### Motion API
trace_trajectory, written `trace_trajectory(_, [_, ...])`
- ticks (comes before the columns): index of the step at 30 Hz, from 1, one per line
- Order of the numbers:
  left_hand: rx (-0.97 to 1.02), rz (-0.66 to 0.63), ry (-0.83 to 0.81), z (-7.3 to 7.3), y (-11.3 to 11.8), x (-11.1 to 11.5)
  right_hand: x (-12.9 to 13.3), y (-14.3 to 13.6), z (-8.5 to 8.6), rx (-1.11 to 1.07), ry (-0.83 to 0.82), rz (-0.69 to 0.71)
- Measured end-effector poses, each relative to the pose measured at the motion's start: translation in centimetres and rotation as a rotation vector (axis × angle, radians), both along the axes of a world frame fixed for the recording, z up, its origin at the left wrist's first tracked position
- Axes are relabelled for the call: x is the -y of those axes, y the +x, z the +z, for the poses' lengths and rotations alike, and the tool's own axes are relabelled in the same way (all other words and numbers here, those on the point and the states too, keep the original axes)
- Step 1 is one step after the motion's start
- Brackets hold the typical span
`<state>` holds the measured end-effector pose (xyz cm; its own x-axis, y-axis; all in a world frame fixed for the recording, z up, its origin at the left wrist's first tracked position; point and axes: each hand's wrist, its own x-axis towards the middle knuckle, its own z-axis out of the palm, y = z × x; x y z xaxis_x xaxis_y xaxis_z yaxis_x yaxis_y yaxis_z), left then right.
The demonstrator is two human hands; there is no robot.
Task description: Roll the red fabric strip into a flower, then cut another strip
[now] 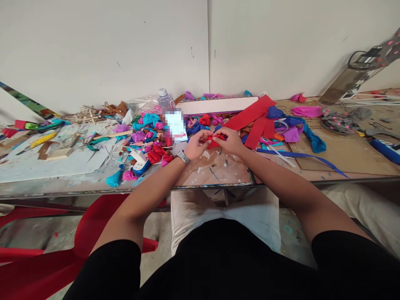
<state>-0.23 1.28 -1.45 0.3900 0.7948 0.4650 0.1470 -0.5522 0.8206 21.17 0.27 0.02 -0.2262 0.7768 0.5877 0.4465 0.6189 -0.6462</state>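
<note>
Above the near part of the table, a small piece of red crepe paper (215, 142) is pinched between my two hands. My left hand (198, 145), with a watch on its wrist, is closed on the paper's left side. The fingers of my right hand (230, 141) close on it from the right. Just beyond my hands lie wide red crepe paper strips (250, 114) and crumpled blue, purple and red pieces. A lit phone (176, 125), partly blurred out, leans upright behind my left hand. Twisted paper roses (156, 153) are heaped to the left.
A clear bottle (165, 101) stands behind the phone. Left are a white power adapter (138, 157), a yellow-handled cutter (43, 140) and wooden sticks (92, 114). Cardboard (350, 154) and a blue strip (312, 157) lie right. Another person's leg (364, 208) shows beside me; a red chair (90, 229) stands left.
</note>
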Motion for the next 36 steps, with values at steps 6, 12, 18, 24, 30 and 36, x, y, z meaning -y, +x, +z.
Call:
trace_trajectory(6, [0.007,-0.018,-0.014,-0.14,0.03,-0.06,0.25,-0.13,0.25,-0.019,-0.028,0.000])
trace_trajectory(12, [0.038,-0.008,-0.052,-0.62,0.10,-0.53,0.36,-0.08,0.09,-0.060,-0.027,0.011])
trace_trajectory(18, [0.080,-0.018,-0.104,-0.38,0.19,-0.42,0.16,-0.01,-0.03,-0.037,-0.020,-0.009])
trace_trajectory(24, [0.076,-0.018,-0.097,-0.35,0.25,-0.33,0.22,-0.30,0.00,-0.028,-0.028,-0.004])
trace_trajectory(30, [0.056,-0.011,-0.080,-0.49,0.15,-0.48,0.32,-0.23,0.04,-0.016,-0.011,0.026])
trace_trajectory(36, [0.083,0.002,-0.111,-0.57,0.19,-0.66,0.32,-0.06,0.07,-0.013,-0.006,0.040])
